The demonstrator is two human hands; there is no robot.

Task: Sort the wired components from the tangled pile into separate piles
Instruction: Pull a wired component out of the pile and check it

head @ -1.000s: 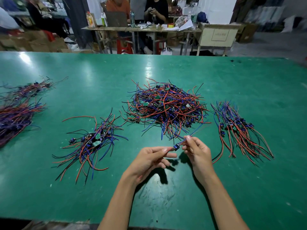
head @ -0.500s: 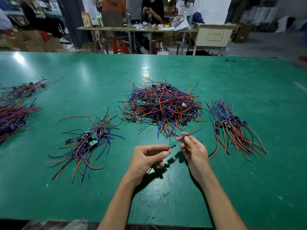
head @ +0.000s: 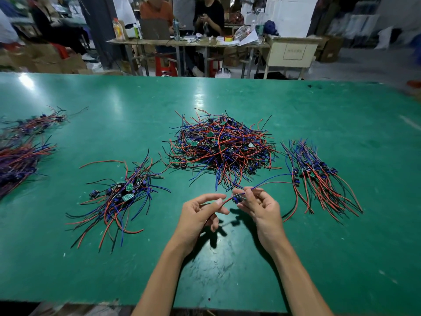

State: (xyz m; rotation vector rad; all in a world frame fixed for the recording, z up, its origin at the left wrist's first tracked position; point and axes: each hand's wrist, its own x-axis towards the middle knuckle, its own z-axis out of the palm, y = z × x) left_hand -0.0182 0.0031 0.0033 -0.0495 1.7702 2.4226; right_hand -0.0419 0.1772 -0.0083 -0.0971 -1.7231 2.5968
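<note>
Both hands now pinch one wired component point(head: 237, 198) above the desk point(head: 341, 247): the left hand point(head: 200, 213) has taken its red lead, the right hand point(head: 259, 207) grips the blue wire. Freed from the tangled pile point(head: 223, 147) just beyond the fingertips, it awaits sorting.

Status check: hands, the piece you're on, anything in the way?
Left hand pinches red wire; right hand pinches the wired component. Component held above table, clear of tangled pile. Sorted piles left and right; nothing blocking.
</note>
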